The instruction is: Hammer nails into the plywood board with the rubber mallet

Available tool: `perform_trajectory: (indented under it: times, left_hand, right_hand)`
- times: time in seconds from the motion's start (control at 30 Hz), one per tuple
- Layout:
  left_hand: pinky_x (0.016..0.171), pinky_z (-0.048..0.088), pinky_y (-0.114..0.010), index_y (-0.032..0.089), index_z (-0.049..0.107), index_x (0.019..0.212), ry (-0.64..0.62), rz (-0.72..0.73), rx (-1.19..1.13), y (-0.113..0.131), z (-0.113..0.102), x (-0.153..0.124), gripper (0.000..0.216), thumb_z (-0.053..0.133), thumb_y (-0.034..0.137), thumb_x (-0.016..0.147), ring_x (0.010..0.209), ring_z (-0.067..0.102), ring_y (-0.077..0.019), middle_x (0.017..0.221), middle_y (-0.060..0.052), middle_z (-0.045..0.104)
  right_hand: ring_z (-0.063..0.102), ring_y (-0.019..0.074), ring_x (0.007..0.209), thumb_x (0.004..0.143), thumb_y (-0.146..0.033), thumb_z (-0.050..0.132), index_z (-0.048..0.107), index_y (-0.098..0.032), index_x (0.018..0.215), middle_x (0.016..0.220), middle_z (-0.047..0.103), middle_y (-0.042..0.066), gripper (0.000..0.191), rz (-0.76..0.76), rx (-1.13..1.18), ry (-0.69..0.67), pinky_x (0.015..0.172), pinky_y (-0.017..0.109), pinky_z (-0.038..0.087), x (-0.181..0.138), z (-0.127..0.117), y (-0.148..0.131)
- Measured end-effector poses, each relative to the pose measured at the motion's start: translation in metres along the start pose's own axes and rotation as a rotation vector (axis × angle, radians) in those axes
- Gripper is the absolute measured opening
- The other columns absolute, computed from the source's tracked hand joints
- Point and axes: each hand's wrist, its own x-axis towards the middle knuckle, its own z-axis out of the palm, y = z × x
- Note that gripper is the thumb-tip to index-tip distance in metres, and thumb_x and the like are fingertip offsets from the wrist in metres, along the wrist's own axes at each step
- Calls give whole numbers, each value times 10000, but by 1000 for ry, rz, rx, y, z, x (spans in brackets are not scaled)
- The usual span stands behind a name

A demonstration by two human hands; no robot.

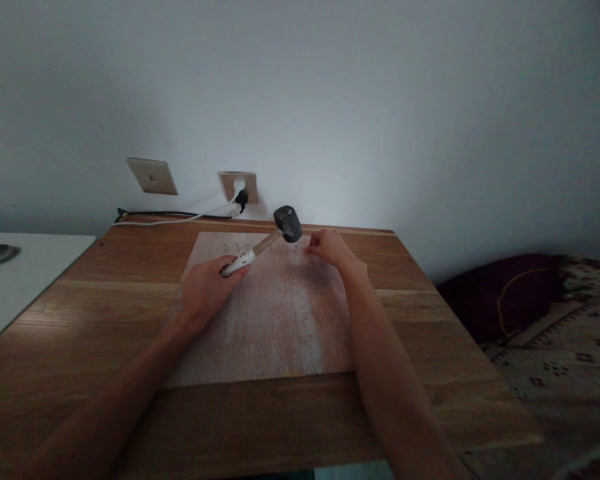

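My left hand point(211, 283) is wrapped round the white-covered grip of a rubber mallet point(288, 224). Its black head is raised above the far part of a pale reddish wooden board point(260, 327), angled up and to the right. At the board's far right, my right hand point(330, 247) is closed in a pinch, fingertips down near the surface. Whatever those fingers hold is hidden or too small to make out. Several small dark specks, perhaps nail heads or holes, run in a row along the board's far edge, below the mallet head.
The board lies on a wooden table point(95, 320) against a white wall. A socket point(250, 188) with plugs and cables point(180, 219) is behind it, beside another wall plate point(153, 176). A white surface point(35, 280) stands left; patterned fabric point(565, 360) and a dark purple cushion point(500, 293) lie right.
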Motion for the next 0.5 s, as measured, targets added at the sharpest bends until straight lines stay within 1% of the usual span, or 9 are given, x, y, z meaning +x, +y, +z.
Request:
perform_trajectory:
  times: [0.17,0.27,0.33,0.4,0.47,0.5]
  left_hand:
    - [798,504,-320,306,802,1174,-22,5,24,1,0,0,368,643,541,940,982,741,-268,1044,-43,820]
    - [785,499,-322,305,801,1169,-41,20,28,7,-4,3,358,635,531,946,976,738,-269,1035,-46,818]
    - [769,493,-320,302,804,1152,-50,53,29,13,-8,5,354,633,533,946,950,738,-264,1009,-46,817]
    - [754,488,-319,296,807,1132,-59,105,34,20,-10,8,350,632,537,947,927,737,-261,983,-47,814]
    - [746,485,-321,294,810,1116,-70,157,42,26,-11,10,338,634,529,948,920,736,-262,976,-47,812]
    - [744,484,-323,294,811,1111,-79,176,49,29,-10,11,330,638,522,947,920,735,-265,979,-48,811]
  right_hand:
    - [718,221,845,909,-286,766,759,-146,810,878,789,121,172,34,-19,19,760,291,481,0,4,0]
    - [718,216,809,857,-392,825,747,-154,800,862,785,107,256,53,17,-18,731,289,490,0,2,6]
    - [722,213,819,795,-385,879,755,-153,902,906,790,101,284,75,69,-22,733,290,505,-1,-4,12]
    - [728,213,846,755,-324,907,741,-149,1068,962,793,99,395,100,117,-12,760,298,525,-4,-12,17]
    - [735,215,862,753,-273,902,705,-148,1182,983,793,96,489,107,141,-11,791,316,544,-7,-21,21]
    - [739,216,870,764,-253,890,692,-152,1205,984,794,94,494,102,147,-15,806,324,551,-9,-25,23]
